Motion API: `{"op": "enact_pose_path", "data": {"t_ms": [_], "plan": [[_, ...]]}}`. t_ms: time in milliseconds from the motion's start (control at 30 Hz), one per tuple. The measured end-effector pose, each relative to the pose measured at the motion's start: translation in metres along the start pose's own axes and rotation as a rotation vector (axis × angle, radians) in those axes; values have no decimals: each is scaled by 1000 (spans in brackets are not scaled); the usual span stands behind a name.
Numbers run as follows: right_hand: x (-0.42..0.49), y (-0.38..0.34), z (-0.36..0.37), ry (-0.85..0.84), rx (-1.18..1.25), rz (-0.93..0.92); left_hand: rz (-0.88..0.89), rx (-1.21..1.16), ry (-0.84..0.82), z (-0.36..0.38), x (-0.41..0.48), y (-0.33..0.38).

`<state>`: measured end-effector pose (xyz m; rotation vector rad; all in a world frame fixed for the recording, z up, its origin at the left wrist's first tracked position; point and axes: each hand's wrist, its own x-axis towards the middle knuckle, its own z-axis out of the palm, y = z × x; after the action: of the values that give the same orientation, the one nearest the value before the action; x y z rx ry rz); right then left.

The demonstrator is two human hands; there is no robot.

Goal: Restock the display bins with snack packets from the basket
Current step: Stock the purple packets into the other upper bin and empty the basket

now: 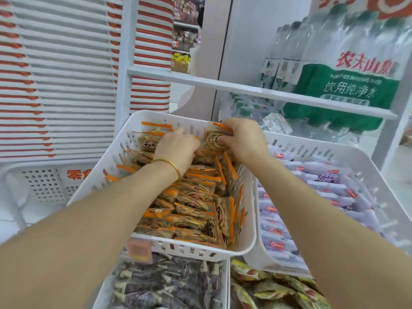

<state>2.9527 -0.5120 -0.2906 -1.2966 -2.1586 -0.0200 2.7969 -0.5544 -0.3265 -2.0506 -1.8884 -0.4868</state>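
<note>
Nearest, along the bottom edge: a bin of dark packets (165, 284), purple-brown and glossy, and just beside it on the right a bin of yellow-green packets (274, 288). Resting across their far rims, a white slotted basket (189, 249), with an orange tag (139, 249) at its front left corner. Packed inside, row on row: orange-edged packets (194, 206), most of them standing on edge. Right up against the basket's right side, a white bin (258, 233) full of purple-and-white packets (312, 197).

Both bare forearms reaching in over the basket. Left hand (178, 146), gold bangle (171, 165) at the wrist, knuckles up, fingers curled down among the packets at the far end; cannot tell whether gripping one. Right hand (243, 139) up at the far right corner, thumb and fingers pinching one lifted packet (214, 137) clear above the rest.

Beyond, low on the left, a perforated white crate (46, 184) marked with red characters. Behind that, tall stacks of white-and-red trays (55, 85). Crossing right of centre, a white shelf rail (245, 90), and past it shrink-wrapped packs of bottled water (341, 92) with a green label. Farthest back, blurred shelves of goods (185, 30).
</note>
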Motion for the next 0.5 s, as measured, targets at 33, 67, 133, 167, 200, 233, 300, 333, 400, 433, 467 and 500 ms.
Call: {"op": "enact_pose_path", "data": {"t_ms": [33,67,133,167,200,233,300,333,400,433,467,500], "plan": [[0,-3,2,-13,-69,-5,-2,-17,5,1,0,-1],[1,-6,3,-26,-141,-11,2,-28,9,1,1,-1],[6,-12,5,-61,-239,-13,15,-49,20,-1,2,-5],[9,-13,5,-78,-263,-11,17,-64,24,-2,2,-7],[12,-15,6,-92,-280,-9,15,-76,25,-3,3,-10],[14,-16,7,-112,-294,-6,13,-82,20,-4,3,-11],[17,-17,8,-159,-320,-6,18,-80,18,-5,3,-13],[17,-17,8,-175,-333,-15,21,-79,25,-4,3,-13],[18,-18,6,-188,-370,-41,21,-81,40,-4,2,-12],[18,-19,4,-176,-396,-57,14,-89,51,-3,1,-13],[18,-20,4,-159,-429,-67,1,-109,64,-2,1,-14],[17,-21,3,-138,-459,-72,-11,-129,75,-3,1,-14]]}}
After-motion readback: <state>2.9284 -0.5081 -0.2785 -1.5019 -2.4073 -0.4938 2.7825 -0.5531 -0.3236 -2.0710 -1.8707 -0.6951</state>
